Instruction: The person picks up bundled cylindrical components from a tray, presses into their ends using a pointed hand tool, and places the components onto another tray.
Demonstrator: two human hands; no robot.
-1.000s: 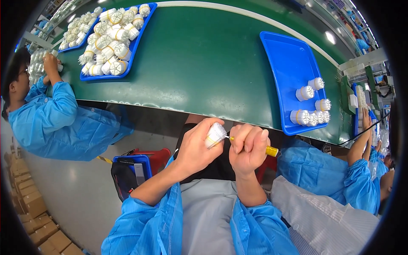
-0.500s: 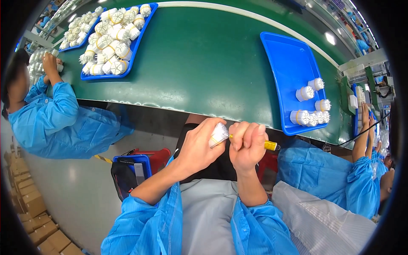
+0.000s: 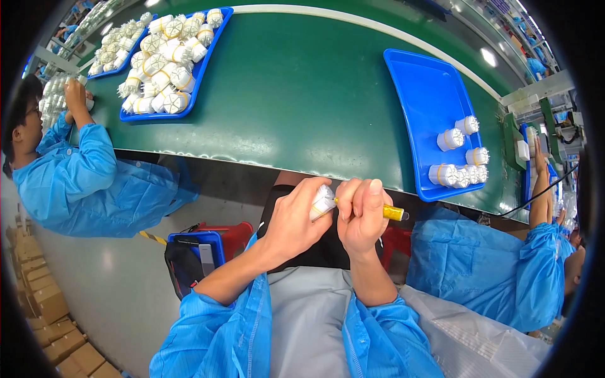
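Note:
My left hand (image 3: 296,217) is closed round a white cylindrical part (image 3: 322,203), held just off the table's near edge. In my closed right hand (image 3: 361,217) is a screwdriver (image 3: 394,213) with a yellow handle whose clear end sticks out to the right. The screwdriver's thin front end meets the side of the white part that faces my right hand. My fingers cover most of the handle, and the exact contact spot is too small to make out.
On the green table (image 3: 296,94), a blue tray (image 3: 421,94) at right holds several white parts. Another blue tray (image 3: 200,69) at far left is heaped with banded ones. Co-workers in blue sit at left (image 3: 82,170) and right (image 3: 535,277). A red stool (image 3: 238,236) stands below.
My right hand and the screwdriver have shifted slightly left, and the handle looks a little turned. My left hand stays almost in place with the white part.

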